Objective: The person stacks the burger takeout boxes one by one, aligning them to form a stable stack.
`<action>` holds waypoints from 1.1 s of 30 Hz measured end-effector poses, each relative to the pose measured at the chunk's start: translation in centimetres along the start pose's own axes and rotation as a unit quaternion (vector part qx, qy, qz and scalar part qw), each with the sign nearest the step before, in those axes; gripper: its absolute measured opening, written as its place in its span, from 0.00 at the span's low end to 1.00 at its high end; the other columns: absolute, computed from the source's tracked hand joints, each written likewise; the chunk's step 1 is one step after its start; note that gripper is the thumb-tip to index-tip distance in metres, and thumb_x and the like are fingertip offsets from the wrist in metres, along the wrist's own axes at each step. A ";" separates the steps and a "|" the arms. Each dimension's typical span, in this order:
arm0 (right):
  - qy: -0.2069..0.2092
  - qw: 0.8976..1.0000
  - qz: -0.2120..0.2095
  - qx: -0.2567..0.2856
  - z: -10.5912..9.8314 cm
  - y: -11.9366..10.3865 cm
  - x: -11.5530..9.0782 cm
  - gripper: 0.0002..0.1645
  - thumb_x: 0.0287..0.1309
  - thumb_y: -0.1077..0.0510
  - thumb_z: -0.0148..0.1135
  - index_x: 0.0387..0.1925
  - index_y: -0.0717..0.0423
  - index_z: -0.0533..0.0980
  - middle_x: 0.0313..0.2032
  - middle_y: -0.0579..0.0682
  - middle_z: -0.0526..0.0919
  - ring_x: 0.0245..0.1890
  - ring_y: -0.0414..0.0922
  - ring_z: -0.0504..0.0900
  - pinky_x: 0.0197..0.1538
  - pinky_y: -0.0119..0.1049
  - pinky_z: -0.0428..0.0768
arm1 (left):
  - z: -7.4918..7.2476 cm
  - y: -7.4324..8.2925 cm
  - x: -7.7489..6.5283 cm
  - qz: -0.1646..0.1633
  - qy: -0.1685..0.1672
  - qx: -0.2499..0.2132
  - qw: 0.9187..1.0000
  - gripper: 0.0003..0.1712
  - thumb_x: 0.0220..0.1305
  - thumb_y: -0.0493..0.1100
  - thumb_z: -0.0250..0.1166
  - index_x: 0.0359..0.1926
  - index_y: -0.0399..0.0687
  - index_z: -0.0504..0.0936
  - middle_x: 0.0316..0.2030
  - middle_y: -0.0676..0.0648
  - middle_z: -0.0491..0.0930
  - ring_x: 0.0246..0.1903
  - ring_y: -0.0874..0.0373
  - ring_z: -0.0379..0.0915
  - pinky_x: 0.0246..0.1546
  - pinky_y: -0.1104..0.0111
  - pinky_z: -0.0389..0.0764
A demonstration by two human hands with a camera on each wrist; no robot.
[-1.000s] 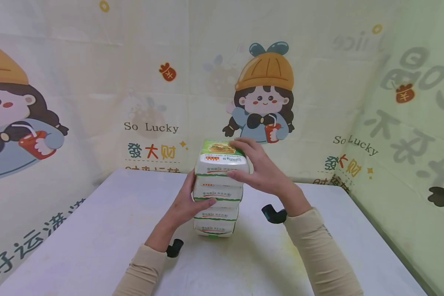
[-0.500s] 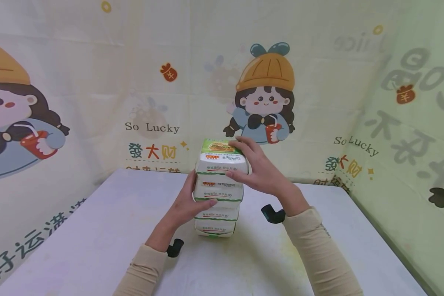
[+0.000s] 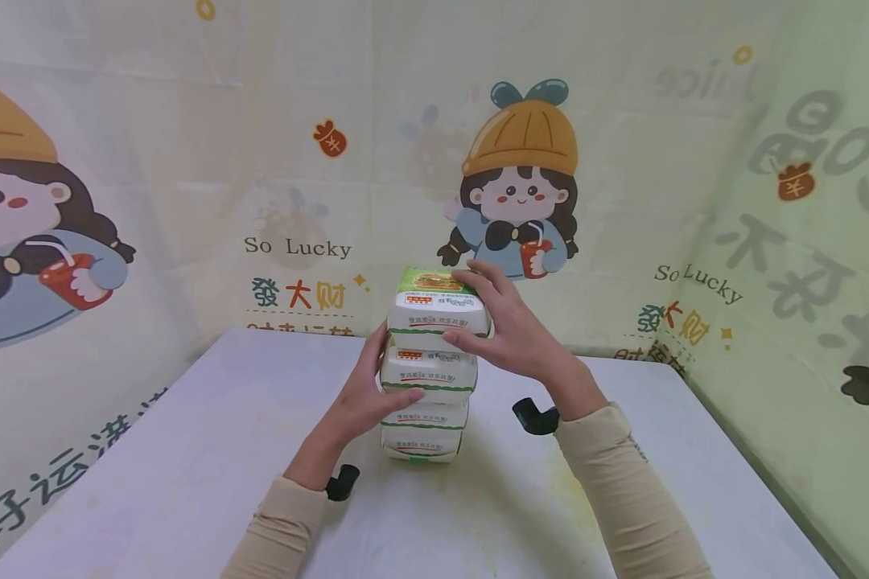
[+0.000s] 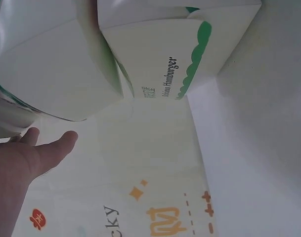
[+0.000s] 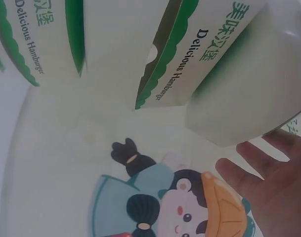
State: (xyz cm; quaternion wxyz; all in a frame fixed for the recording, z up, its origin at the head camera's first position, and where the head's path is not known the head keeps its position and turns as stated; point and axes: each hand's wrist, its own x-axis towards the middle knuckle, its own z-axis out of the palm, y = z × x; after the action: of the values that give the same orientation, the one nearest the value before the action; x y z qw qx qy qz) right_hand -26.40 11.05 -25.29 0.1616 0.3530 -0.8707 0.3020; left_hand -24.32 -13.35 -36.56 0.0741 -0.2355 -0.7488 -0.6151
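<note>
In the head view, a stack of several white and green hamburger boxes stands on a white table (image 3: 188, 450). My right hand (image 3: 510, 330) grips the top box (image 3: 438, 312) at its right side, thumb on the front and fingers over the top edge. A burger picture and a red label show on it. The left hand (image 3: 365, 402) holds the box below (image 3: 430, 366) from the left, its thumb across the front. Both wrist views show the boxes close up, with "Delicious Hamburger" printed on a side (image 5: 209, 49); the left fingertips (image 4: 68, 140) stick out past a box edge.
A printed cloth (image 3: 405, 161) with cartoon figures and lettering hangs behind the table, and another cloth wall (image 3: 811, 257) runs along the right. Black wrist cameras sit beside the left cuff (image 3: 343, 482) and the right cuff (image 3: 536, 416).
The top box has risen slightly and shifted a little right with my right hand, showing more of the second box's front and red label. The left hand has stayed nearly still.
</note>
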 end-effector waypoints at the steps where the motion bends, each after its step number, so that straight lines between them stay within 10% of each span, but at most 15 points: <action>1: 0.000 1.000 0.001 0.000 0.0 0.0 0.0 0.47 0.56 0.41 0.69 0.73 0.39 0.58 0.77 0.47 0.48 0.72 0.52 0.54 0.63 0.56 0.74 | 0.0 0.0 0.0 0.000 0.002 0.004 1.000 0.61 0.54 0.45 0.76 0.75 0.78 0.43 0.66 0.55 0.64 0.62 0.51 0.68 0.55 0.54 0.80; 12: 0.009 1.000 0.009 0.015 0.3 0.5 -0.2 0.50 0.54 0.43 0.71 0.74 0.39 0.56 0.77 0.48 0.46 0.74 0.52 0.52 0.65 0.56 0.73 | -0.2 0.2 -0.1 0.018 0.017 0.030 0.999 0.61 0.54 0.48 0.75 0.76 0.76 0.43 0.75 0.60 0.53 0.75 0.56 0.47 0.73 0.41 0.52; 33: 0.024 0.999 0.003 0.047 -0.1 1.4 -1.3 0.48 0.59 0.41 0.64 0.75 0.41 0.54 0.77 0.48 0.45 0.76 0.52 0.47 0.68 0.65 0.65 | -0.8 0.5 -0.2 0.024 0.031 0.032 0.999 0.55 0.59 0.53 0.68 0.78 0.67 0.43 0.78 0.56 0.44 0.78 0.52 0.39 0.75 0.44 0.49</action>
State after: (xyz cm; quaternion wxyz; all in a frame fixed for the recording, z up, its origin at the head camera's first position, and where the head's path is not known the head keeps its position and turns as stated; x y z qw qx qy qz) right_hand -26.46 12.58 -26.43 0.1649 0.3503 -0.8523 0.3517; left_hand -24.08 -14.15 -36.04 0.1188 -0.2317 -0.7595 -0.5962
